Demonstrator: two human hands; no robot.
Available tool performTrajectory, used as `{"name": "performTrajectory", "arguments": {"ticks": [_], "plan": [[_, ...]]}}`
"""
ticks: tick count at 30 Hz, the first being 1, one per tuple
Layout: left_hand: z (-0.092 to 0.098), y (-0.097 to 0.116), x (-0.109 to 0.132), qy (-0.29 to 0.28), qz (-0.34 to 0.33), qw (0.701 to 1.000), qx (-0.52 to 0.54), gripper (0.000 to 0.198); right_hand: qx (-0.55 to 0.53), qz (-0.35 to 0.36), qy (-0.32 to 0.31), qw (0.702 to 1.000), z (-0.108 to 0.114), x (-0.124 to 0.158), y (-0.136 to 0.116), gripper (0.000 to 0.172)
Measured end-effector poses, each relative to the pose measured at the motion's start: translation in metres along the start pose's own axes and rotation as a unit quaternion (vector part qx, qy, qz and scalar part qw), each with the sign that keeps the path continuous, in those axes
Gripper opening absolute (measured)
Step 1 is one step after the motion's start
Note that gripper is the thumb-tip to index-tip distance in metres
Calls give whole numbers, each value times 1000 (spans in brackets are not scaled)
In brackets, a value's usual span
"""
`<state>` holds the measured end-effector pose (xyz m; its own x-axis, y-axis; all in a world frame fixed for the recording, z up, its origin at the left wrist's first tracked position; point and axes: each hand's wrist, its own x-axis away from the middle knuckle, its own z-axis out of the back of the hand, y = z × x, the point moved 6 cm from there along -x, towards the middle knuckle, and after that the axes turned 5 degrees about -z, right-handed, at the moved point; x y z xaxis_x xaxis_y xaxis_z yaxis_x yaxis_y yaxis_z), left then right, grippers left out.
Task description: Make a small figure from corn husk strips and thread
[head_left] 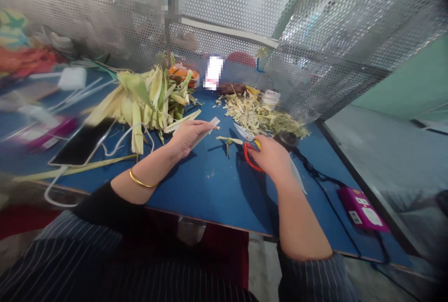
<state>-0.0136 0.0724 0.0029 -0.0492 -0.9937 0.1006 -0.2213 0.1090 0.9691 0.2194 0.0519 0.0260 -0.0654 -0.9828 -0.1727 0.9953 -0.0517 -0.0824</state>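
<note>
My left hand [189,137] is closed, with a thin pale strip [214,122] pinched between thumb and fingers; the strip's far end sticks out past the fingertips. My right hand [271,155] grips the scissors by their red and yellow handles, low over the blue table [213,185]. The scissors [250,158] point away to the left, and their blades look slightly parted. Between the two hands lies a small pale green husk scrap with a dark stem [228,141].
Left of my hands stands a pile of corn husks [150,94], beside a phone [82,143] with a white cable. Shredded scraps [259,113] heap at the back right. A magenta box [362,208] with black cords sits far right. Perforated metal sheeting [231,3] walls the back.
</note>
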Motion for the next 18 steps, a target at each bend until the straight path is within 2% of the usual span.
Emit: {"name": "performTrajectory", "arguments": {"ticks": [4,7,9,11,13,14,16,18], "plan": [[-11,-3,8,-34,44,997,62,11,53,9,-36,998,-11,-2,0,42],[-17,-5,14,-36,60,993,95,9,86,27,-62,994,-16,-1,0,32],[-19,-8,16,-30,53,993,98,10,70,39,-25,996,-10,1,-2,25],[-20,-10,15,-24,28,996,84,13,-19,49,64,997,4,4,-6,23],[-20,-11,14,-15,-7,998,63,16,-178,61,129,974,16,10,-14,25],[-20,-12,13,-9,-20,998,58,18,-265,68,131,953,18,12,-20,26],[-19,-12,12,-1,-37,998,59,21,-394,67,72,914,12,14,-38,30],[-19,-12,12,0,-41,997,69,23,-443,75,-1,894,1,16,-61,37]]}}
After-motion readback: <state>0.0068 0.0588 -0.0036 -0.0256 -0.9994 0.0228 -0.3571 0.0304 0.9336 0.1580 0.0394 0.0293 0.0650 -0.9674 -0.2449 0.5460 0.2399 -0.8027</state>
